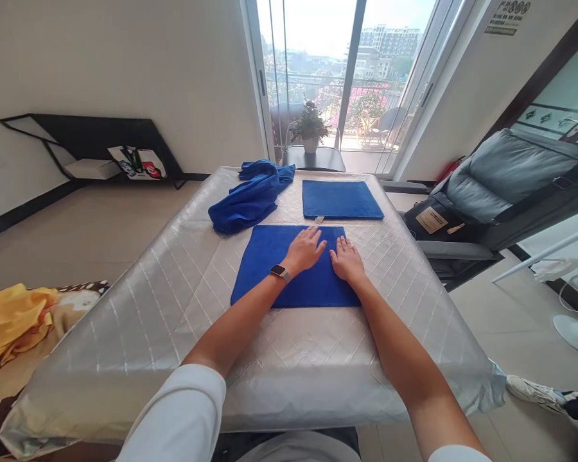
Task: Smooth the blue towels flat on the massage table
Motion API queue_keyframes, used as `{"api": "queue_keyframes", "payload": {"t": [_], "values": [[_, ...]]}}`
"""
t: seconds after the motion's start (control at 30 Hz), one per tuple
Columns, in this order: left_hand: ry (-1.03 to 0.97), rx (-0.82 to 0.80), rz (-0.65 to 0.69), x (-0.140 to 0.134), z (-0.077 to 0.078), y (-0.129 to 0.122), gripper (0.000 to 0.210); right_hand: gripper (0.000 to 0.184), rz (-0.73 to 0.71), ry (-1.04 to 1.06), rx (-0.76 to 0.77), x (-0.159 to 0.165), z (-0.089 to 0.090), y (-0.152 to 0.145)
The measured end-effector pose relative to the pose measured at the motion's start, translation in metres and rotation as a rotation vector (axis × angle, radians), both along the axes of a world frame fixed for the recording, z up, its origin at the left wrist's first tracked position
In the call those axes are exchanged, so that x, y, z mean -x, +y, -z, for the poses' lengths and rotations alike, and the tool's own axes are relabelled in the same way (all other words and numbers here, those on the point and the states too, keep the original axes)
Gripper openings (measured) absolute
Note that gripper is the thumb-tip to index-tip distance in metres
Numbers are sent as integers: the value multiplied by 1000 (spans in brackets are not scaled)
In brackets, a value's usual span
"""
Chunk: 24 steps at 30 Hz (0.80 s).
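Note:
A blue cloth (289, 282), which looks like a towel, lies spread flat in front of me on the covered table. My left hand (306, 249) rests flat on its upper middle, fingers stretched out; a watch (280, 273) is on that wrist. At the cloth's right edge my right hand (347, 258) lies palm down with its fingers extended. Just beyond is a second blue cloth (341, 199), flat and rectangular, with a small white tag (319, 220) near its lower edge. A crumpled pile of blue cloth (253, 199) sits at the far left.
A silver quilted cover (173, 301) drapes the table. To the right stands a grey armchair (505, 186) with a dark bag on it. A potted plant (311, 128) is on a chair beyond the far edge. Yellow fabric (17, 324) lies at left; a shoe (534, 393) shows at lower right.

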<state>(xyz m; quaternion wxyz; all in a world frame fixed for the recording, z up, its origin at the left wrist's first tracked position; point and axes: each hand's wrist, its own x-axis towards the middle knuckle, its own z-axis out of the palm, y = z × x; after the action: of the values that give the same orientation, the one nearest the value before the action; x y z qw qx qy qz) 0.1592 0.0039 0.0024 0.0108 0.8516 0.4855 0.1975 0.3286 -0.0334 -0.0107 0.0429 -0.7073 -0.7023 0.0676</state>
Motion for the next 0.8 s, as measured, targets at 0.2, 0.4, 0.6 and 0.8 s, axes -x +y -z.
{"api": "queue_keyframes", "payload": {"t": [0.2, 0.4, 0.6, 0.8], "values": [[101, 86, 145, -58, 14, -21, 62, 67, -73, -48, -26, -5, 2, -4], [113, 189, -20, 12, 20, -12, 79, 68, -10, 15, -20, -1, 1, 1], [150, 241, -233, 98, 20, -17, 86, 68, -6, 14, -16, -1, 2, 1], [153, 242, -357, 137, 23, -28, 91, 67, 1, -5, -21, -1, 0, 1]]}}
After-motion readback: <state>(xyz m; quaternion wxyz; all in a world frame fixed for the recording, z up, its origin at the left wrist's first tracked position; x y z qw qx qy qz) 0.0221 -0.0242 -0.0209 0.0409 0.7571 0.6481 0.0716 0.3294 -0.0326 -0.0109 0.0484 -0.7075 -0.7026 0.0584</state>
